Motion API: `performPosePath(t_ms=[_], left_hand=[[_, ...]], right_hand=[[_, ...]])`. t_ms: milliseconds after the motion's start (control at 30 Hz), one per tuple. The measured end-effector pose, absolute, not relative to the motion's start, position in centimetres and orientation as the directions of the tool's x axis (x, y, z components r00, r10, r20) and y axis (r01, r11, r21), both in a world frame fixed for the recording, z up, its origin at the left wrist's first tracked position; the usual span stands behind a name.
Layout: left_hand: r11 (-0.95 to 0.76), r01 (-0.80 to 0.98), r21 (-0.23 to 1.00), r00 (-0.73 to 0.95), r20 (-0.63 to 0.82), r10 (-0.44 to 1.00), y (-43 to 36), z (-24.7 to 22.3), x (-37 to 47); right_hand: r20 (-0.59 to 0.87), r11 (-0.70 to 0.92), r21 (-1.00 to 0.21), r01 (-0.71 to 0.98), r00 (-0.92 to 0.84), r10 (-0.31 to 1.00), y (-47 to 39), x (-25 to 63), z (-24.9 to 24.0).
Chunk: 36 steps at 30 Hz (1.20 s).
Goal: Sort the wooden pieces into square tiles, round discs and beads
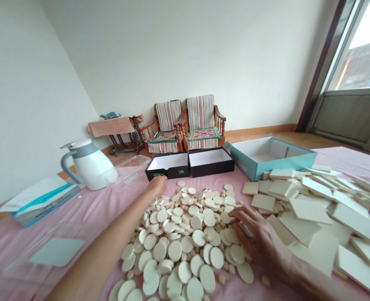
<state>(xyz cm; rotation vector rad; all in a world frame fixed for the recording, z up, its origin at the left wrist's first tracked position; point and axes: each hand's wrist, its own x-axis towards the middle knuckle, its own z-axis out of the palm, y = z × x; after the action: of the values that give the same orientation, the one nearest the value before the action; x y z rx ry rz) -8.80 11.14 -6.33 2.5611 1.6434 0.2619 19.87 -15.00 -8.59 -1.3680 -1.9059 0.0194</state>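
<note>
Cream discs (175,250), black boxes (211,168) (white inside).

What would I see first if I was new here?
Probably the big heap of pale round discs, spread across the middle of the pink cloth. Next might be the jumbled pale rectangular tiles on the right, then the white-and-gray jug on the left.

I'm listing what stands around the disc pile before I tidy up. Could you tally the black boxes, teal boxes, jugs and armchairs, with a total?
Black boxes: 2
Teal box: 1
Jug: 1
Armchairs: 2
Total: 6
</note>
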Motion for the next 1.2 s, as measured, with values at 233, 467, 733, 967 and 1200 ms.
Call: performPosePath(t_ms=[233, 467, 733, 967, 1200], left_hand=[[-0.565, 0.783, 0.261, 0.563, 0.088, 0.822, 9.1, -5.6, -9.7], [-0.592, 0.712, 0.379, 0.58, 0.158, 0.799, 8.5, -4.8, -8.0], [-0.689, 0.599, 0.409, 0.717, 0.11, 0.688, 7.9, -6.2, -3.7], [-0.755, 0.491, 0.434, 0.812, 0.085, 0.577, 4.4, -4.7, -3.9], [-0.779, 0.476, 0.409, 0.833, 0.075, 0.549, 1.4, -4.0, -4.0]], right_hand=[[0.548, 0.39, -0.426, 0.816, -0.11, 0.829, -15.0, 19.8, -8.5], [0.534, 0.402, -0.427, 0.81, -0.133, 0.835, -14.8, 20.0, -8.9], [0.538, 0.4, -0.394, 0.828, -0.145, 0.831, -14.7, 20.2, -8.7], [0.528, 0.395, -0.4, 0.827, -0.144, 0.837, -14.7, 19.9, -8.6], [0.544, 0.363, -0.447, 0.817, -0.073, 0.836, -14.7, 20.3, -7.7]])
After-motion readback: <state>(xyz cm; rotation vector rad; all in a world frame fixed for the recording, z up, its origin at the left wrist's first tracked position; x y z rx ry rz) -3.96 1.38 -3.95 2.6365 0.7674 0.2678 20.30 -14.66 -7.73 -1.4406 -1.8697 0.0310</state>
